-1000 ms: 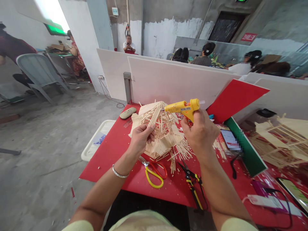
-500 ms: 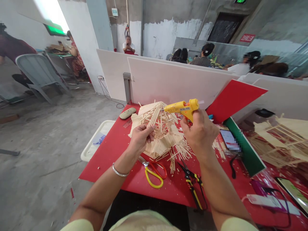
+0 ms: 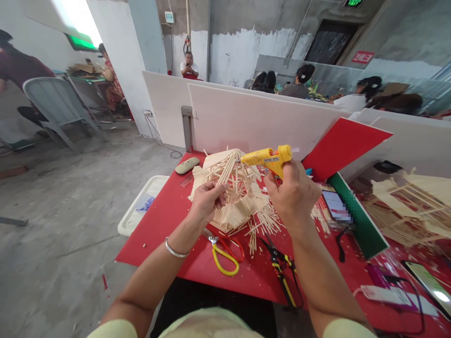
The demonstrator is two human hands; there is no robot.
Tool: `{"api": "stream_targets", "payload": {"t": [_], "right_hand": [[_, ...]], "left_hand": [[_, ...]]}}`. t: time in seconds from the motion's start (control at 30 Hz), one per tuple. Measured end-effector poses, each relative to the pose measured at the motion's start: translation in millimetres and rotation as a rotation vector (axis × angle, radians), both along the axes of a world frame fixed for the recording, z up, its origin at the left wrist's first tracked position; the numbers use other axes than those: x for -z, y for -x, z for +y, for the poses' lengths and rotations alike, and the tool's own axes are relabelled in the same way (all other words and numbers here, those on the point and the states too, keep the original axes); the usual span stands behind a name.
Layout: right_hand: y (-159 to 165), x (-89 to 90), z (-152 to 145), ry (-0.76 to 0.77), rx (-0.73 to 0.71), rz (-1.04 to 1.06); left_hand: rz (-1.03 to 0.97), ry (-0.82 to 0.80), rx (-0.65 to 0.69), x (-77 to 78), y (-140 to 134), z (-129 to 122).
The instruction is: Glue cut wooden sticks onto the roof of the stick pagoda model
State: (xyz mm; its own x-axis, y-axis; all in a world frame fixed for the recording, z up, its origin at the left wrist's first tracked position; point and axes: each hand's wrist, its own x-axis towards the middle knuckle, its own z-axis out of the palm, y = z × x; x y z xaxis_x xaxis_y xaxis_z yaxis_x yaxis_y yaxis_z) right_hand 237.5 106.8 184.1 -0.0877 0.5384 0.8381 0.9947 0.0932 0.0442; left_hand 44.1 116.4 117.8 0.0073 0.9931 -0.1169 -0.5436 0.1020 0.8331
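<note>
A yellow hot glue gun [image 3: 269,158] is gripped in my right hand [image 3: 298,195], its nozzle pointing left at the top of a model built of thin wooden sticks [image 3: 232,176]. My left hand [image 3: 208,199] is closed, thumb and fingers pinching the lower ends of sticks on the model's near upper side. Slatted roof-like panels make up the model's lower part, and an open lattice shows above them. To its right lies a pile of loose wooden sticks [image 3: 269,218]. Whether glue is coming out is too small to see.
Red-and-yellow-handled scissors [image 3: 225,260] and black-yellow cutters [image 3: 282,272] lie on the red tabletop [image 3: 158,234] near its front edge. An oblong case [image 3: 187,165] sits behind left. Rightward are a phone [image 3: 337,206], a green board [image 3: 357,216] and another stick model [image 3: 412,206]. White panels [image 3: 253,117] stand behind.
Hardly anything differs. Both hands, the glue gun and the stick model hold the same places; the whole view has shifted very slightly.
</note>
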Motion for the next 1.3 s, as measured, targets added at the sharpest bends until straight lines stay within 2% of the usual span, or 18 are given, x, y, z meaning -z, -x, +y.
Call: {"api": "stream_targets", "payload": {"t": [0.37, 0.67, 1.13, 1.3], "right_hand": [[0.7, 0.8, -0.3, -0.012, 0.003, -0.007], [1.0, 1.2, 0.7, -0.004, 0.005, -0.005], [1.6, 1.9, -1.2, 0.000, -0.014, 0.014], [0.9, 0.2, -1.6, -0.015, 0.021, 0.000]], "left_hand": [[-0.020, 0.005, 0.036, -1.6, 2.4, -1.0], [-0.084, 0.104, 0.037, -1.7, 6.7, 1.9], [-0.068, 0.021, 0.058, -1.9, 7.5, -1.2], [-0.076, -0.002, 0.068, 0.4, 7.3, -0.8]]}}
